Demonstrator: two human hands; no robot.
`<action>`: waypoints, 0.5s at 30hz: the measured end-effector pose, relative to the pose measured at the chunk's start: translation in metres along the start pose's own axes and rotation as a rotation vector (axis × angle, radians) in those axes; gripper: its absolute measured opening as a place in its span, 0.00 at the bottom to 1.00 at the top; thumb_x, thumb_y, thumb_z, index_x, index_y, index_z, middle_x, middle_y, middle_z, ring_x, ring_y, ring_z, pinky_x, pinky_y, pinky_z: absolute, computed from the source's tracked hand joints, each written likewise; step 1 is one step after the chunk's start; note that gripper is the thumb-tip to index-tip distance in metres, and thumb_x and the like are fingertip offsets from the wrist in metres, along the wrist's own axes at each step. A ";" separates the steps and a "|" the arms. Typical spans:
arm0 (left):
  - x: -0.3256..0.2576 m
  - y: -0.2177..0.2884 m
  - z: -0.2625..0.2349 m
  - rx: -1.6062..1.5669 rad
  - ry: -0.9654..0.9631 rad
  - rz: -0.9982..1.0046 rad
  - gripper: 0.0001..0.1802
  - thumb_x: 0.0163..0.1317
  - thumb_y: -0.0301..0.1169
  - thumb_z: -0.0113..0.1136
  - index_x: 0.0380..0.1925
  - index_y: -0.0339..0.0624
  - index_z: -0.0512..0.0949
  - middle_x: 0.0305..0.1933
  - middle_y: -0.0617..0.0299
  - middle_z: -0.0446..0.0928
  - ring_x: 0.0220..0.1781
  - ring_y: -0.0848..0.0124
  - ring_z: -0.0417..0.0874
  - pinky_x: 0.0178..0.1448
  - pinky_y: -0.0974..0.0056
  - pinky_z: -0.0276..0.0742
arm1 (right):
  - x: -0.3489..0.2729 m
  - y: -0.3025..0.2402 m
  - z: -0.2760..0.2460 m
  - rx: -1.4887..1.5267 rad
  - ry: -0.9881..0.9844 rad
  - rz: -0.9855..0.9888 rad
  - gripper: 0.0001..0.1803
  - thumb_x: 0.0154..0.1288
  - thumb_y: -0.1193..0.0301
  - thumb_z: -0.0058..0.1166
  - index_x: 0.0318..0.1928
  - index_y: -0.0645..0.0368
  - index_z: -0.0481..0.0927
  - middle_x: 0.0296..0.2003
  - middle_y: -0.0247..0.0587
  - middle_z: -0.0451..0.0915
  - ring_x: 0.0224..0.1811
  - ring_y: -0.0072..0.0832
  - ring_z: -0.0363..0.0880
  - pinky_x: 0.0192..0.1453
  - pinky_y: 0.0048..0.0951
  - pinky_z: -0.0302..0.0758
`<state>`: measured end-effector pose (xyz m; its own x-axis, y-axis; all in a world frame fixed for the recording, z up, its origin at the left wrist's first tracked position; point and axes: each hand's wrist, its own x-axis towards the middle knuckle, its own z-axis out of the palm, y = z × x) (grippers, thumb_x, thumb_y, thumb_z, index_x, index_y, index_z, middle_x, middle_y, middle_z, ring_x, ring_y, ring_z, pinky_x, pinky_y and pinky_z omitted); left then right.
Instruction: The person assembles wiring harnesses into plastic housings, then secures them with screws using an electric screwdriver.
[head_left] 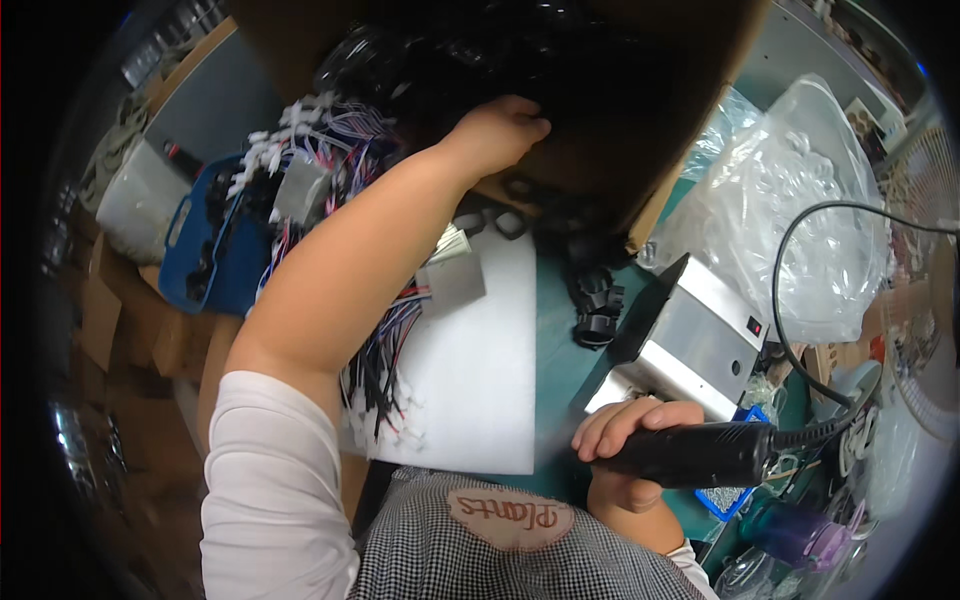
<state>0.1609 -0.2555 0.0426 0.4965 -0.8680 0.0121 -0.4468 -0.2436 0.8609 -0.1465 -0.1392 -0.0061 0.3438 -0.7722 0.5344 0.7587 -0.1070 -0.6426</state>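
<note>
My left hand (pixel 497 132) reaches forward into a tilted cardboard box (pixel 640 90) filled with small black plastic parts (pixel 470 60); its fingers curl down among them, and whether they hold one is hidden. My right hand (pixel 628 440) grips a black corded power tool (pixel 700 453) low at the right, with its cable (pixel 790 330) looping up and away. Several black ring-shaped parts (pixel 596 300) lie spilled on the green table just below the box.
A white foam sheet (pixel 480 370) lies in front of me with bundles of coloured wires and white connectors (pixel 330 160) along its left. A silver metal unit (pixel 690 335) sits at right. Clear plastic bags (pixel 800 200), a blue bin (pixel 205 250) and a small blue tray (pixel 730 500) surround them.
</note>
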 end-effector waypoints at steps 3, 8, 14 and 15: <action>0.048 0.006 0.032 -0.139 -0.037 -0.057 0.27 0.63 0.41 0.56 0.60 0.42 0.69 0.53 0.57 0.76 0.47 0.68 0.80 0.45 0.65 0.76 | 0.006 -0.009 -0.005 -0.018 0.004 0.050 0.29 0.60 0.54 0.62 0.47 0.60 0.61 0.26 0.43 0.73 0.21 0.32 0.76 0.28 0.33 0.79; 0.114 -0.018 0.070 -0.453 -0.060 -0.117 0.27 0.66 0.42 0.51 0.60 0.39 0.67 0.59 0.54 0.72 0.51 0.66 0.78 0.52 0.58 0.74 | 0.009 -0.013 -0.020 0.027 0.022 0.050 0.23 0.63 0.60 0.59 0.46 0.59 0.62 0.26 0.46 0.74 0.23 0.33 0.77 0.30 0.36 0.79; 0.167 -0.090 0.029 -0.572 -0.138 0.075 0.21 0.67 0.37 0.50 0.57 0.42 0.70 0.51 0.56 0.75 0.48 0.64 0.79 0.37 0.66 0.77 | 0.007 -0.020 -0.017 0.121 0.001 0.103 0.25 0.62 0.61 0.61 0.47 0.60 0.61 0.27 0.46 0.75 0.26 0.33 0.77 0.32 0.34 0.79; 0.154 -0.062 0.046 -0.599 -0.085 -0.113 0.21 0.66 0.36 0.50 0.57 0.42 0.71 0.47 0.56 0.76 0.47 0.64 0.78 0.39 0.66 0.77 | 0.008 -0.019 -0.022 0.090 0.035 0.097 0.25 0.62 0.61 0.61 0.47 0.60 0.61 0.27 0.46 0.75 0.26 0.33 0.77 0.32 0.34 0.79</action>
<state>0.2305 -0.3940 -0.0323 0.4439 -0.8886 -0.1153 0.1134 -0.0719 0.9909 -0.1700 -0.1569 -0.0021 0.4002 -0.7975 0.4515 0.7698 0.0252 -0.6378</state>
